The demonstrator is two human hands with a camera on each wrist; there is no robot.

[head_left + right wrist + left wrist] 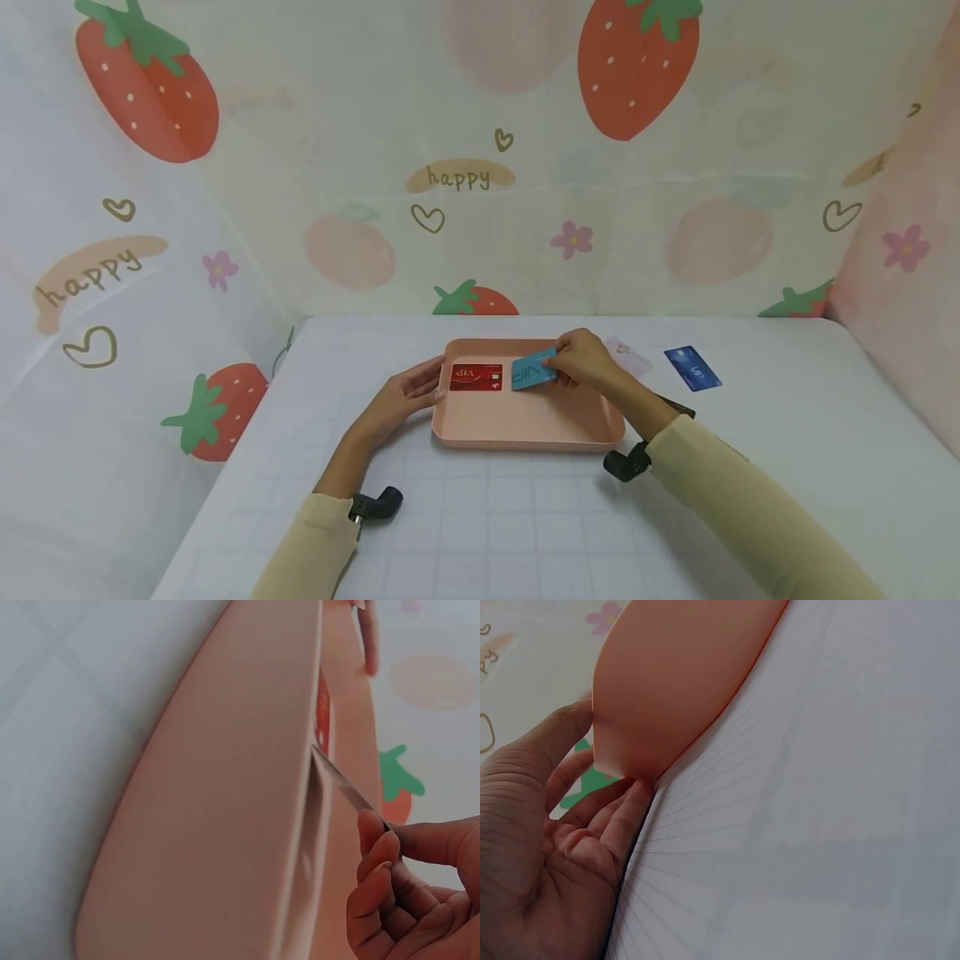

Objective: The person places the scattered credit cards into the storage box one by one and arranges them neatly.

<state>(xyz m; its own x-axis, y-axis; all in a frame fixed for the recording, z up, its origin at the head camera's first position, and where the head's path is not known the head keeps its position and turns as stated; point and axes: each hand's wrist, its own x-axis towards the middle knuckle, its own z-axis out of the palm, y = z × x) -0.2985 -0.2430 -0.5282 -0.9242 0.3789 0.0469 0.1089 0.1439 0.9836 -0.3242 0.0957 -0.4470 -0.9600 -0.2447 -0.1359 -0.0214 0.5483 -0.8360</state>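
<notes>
My right hand (587,360) pinches a light blue VIP card (531,370) between thumb and fingers, over the middle of a shallow pink tray (517,425). In the right wrist view the card (351,789) appears edge-on and tilted, its lower part partly behind the tray wall (202,795). A red VIP card (476,377) lies in the tray's left part. My left hand (401,400) holds the tray's left side; the left wrist view shows its thumb at the rim and fingers (630,821) against the underside corner.
Right of the tray, a dark blue card (693,368) lies on the white tabletop (510,533). A pale pinkish card (628,357) lies near my right wrist, partly covered. A dark flat item (677,406) shows beneath the right forearm. Patterned cloth (360,125) encloses the table.
</notes>
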